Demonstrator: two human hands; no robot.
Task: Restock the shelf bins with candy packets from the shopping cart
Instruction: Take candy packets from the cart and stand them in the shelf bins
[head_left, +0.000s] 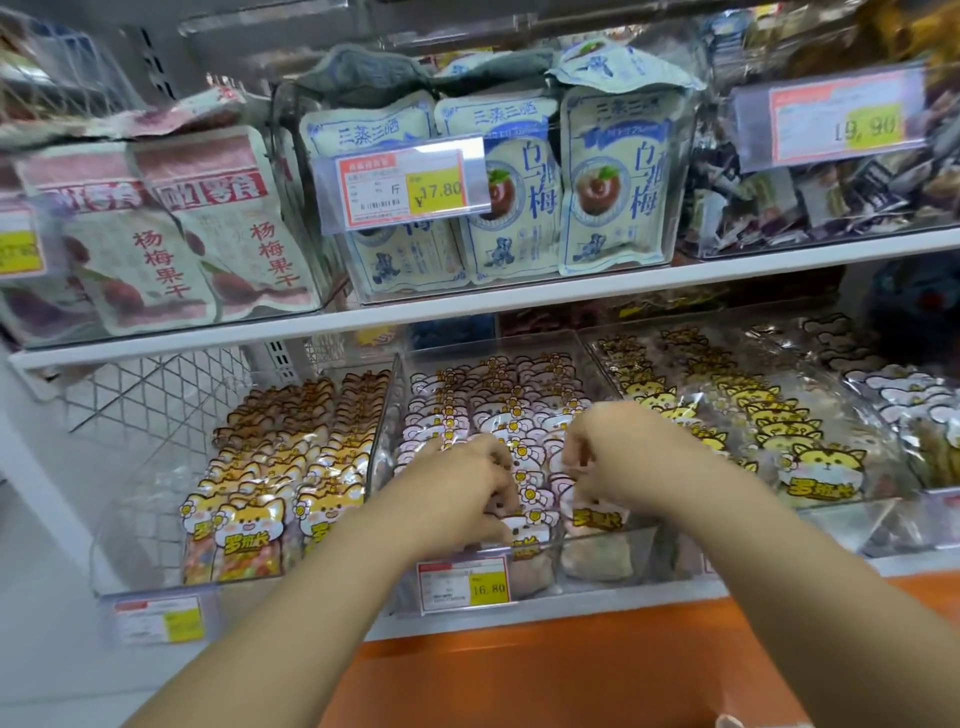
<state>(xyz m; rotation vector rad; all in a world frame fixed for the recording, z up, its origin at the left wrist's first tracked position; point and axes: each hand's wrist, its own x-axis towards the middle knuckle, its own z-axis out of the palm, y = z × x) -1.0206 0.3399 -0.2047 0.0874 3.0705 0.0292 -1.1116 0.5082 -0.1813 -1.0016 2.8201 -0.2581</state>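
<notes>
Both my hands reach into the middle clear bin (613, 540) on the lower shelf, which is packed with rows of pink cartoon-animal candy packets (498, 400). My left hand (462, 488) has its fingers curled down onto the front packets of the middle row. My right hand (602, 441) is curled, its fingertips pinching the top of a pink packet (563, 486) in the right row. The shopping cart is out of view.
A bin of orange cat packets (291, 467) stands to the left, a bin of yellow cat packets (753, 415) to the right. The upper shelf (467, 306) holds dried-plum bags behind price tags. An orange ledge (571, 670) runs below the shelf edge.
</notes>
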